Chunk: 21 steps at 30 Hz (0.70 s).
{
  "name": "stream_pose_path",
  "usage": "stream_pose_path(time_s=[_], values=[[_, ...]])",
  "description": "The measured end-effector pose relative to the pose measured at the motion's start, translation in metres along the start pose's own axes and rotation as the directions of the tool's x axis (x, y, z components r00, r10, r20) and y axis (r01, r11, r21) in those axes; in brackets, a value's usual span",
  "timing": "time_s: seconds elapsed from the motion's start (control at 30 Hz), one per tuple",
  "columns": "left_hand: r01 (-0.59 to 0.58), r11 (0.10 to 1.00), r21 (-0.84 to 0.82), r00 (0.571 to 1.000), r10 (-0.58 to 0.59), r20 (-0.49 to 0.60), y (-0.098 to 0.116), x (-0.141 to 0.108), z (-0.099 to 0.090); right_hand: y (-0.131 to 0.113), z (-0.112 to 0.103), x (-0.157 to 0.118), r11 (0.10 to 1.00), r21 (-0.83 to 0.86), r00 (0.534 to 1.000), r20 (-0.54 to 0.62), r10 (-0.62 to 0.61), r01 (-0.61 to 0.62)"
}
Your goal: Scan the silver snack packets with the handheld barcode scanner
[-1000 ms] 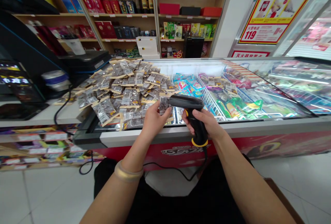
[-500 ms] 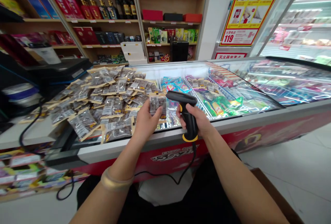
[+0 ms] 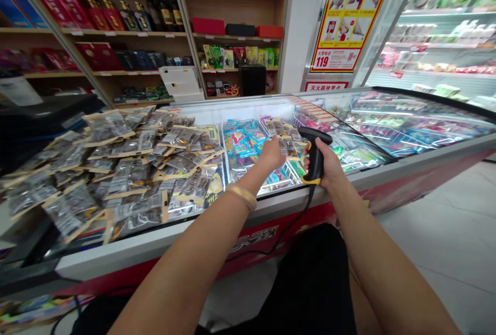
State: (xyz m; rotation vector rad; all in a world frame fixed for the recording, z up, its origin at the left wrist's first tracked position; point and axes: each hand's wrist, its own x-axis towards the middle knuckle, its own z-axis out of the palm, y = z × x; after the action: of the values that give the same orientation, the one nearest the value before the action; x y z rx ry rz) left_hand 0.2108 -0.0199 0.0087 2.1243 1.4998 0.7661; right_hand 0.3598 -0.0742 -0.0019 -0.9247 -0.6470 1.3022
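My right hand [image 3: 330,163] is wrapped round the grip of a black barcode scanner [image 3: 314,162] with yellow trim, its head at the top and its cord hanging down. To its left, my left hand [image 3: 273,153] reaches over the freezer, fingers curled and mostly hidden behind the back of the hand. A small clear snack packet [image 3: 289,148] with tan edges shows at those fingers, seemingly held. More such packets [image 3: 276,127] lie just beyond. A large heap of similar packets [image 3: 129,175] covers the left part of the freezer top.
The chest freezer [image 3: 143,244] runs across in front of me, with blue bags [image 3: 244,139] and wire baskets under its glass. Shelves [image 3: 232,35] of boxes and bottles stand behind. The scanner's cord [image 3: 284,234] trails down the freezer front. A lit display fridge [image 3: 437,41] is at the right.
My left hand has moved right with the packet, from beside the heap to above the freezer's baskets. The scanner in my right hand has also shifted right. The view has turned somewhat.
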Motion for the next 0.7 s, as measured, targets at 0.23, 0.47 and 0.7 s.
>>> stream_pose_path(time_s=[0.23,0.47,0.7], values=[[-0.046,0.981,0.189,0.998,0.039,0.043,0.004,-0.007,0.007,0.004,0.0,-0.001,0.999,-0.033,1.0,-0.001,0.013,-0.013],[-0.106,0.983,0.148,0.979,0.129,-0.159,-0.034,-0.058,-0.046,0.005,-0.002,-0.006,0.997,-0.056,0.992,0.124,-0.036,0.044],[0.151,0.948,0.281,0.893,-0.009,-0.45,-0.107,-0.134,-0.12,0.034,0.057,-0.035,0.999,-0.01,0.937,0.347,0.036,-0.034]])
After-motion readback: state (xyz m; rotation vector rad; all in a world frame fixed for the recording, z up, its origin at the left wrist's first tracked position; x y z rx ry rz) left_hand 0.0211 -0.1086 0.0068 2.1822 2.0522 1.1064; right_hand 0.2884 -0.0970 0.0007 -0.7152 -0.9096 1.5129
